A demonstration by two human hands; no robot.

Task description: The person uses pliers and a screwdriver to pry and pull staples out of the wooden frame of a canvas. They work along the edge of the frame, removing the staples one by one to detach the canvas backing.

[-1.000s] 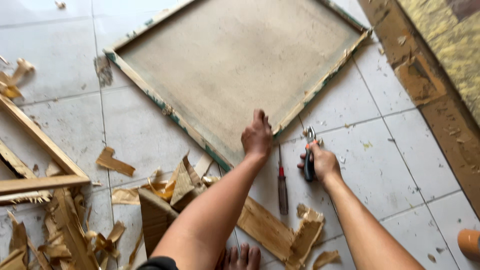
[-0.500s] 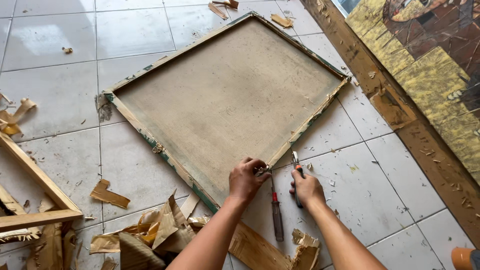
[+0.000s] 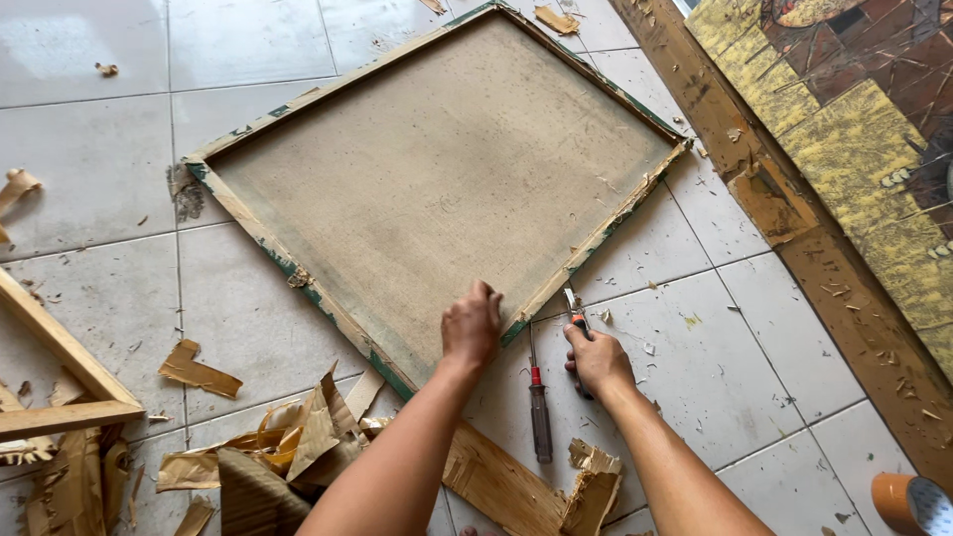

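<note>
While left hand (image 3: 472,326) stays, frame (image 3: 586,248) looms closer.

Beige stretched canvas (image 3: 437,189) face-down on tiles; pliers (image 3: 576,323) gripped.

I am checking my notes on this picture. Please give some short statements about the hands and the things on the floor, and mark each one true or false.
1. The left hand rests on the canvas frame near its lowest corner. True.
2. The right hand is empty. False: it holds a small tool at the frame's edge.
3. A screwdriver lies on the floor tiles between the forearms. True.
4. The tape roll lies on the canvas. False: it lies on the tiles, bottom right.
</note>
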